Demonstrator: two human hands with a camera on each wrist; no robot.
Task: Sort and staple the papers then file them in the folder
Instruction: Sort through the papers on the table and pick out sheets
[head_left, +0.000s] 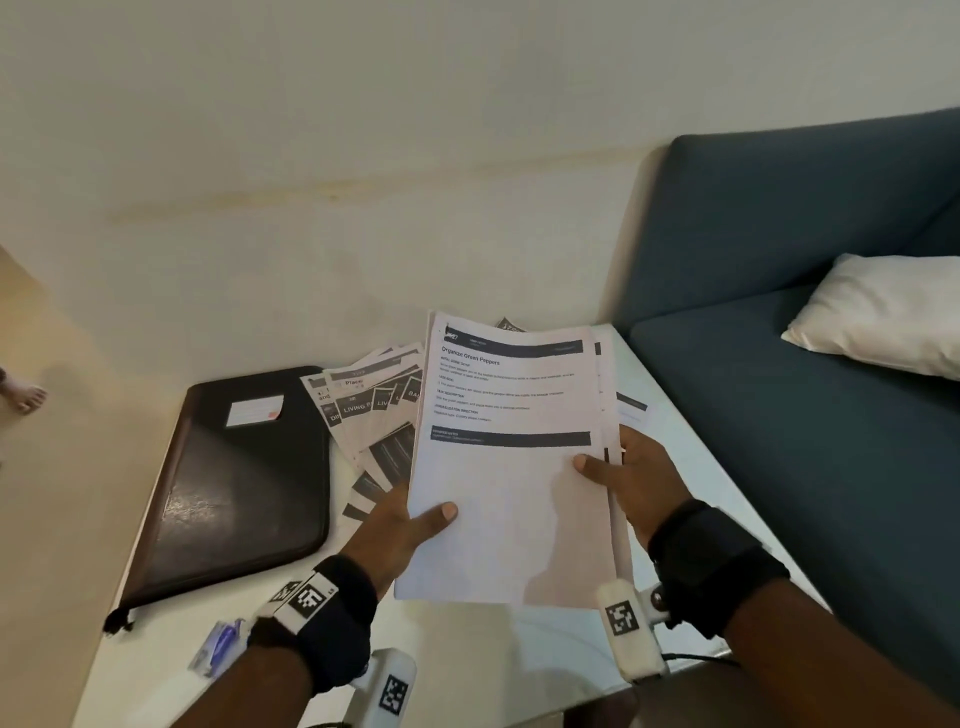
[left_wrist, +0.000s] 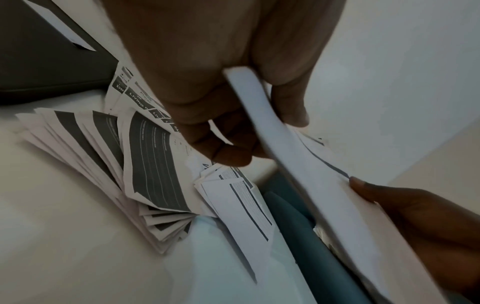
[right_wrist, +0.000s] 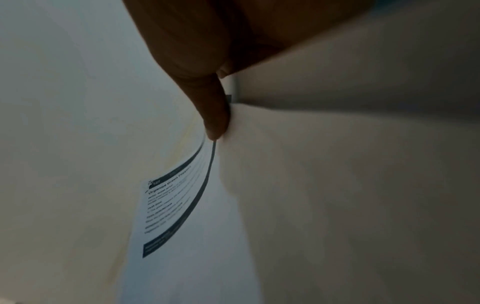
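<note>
Head view: left hand (head_left: 400, 525) and right hand (head_left: 631, 475) each pinch the paper stack (head_left: 511, 467), thumbs on top, fingers behind, held above the white table (head_left: 156, 649), with fanned papers (head_left: 371, 410) and the closed black folder (head_left: 239, 488) lying far-left.

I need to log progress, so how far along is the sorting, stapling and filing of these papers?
Early stage. Done: nothing looks filed; the folder lies closed on the table. In hand: the left hand and right hand grip a stack of papers, top sheet headed "Organize Green Peppers". Left: the fanned pile beside the folder needs sorting; the stapler sits untouched; then filing.
</note>
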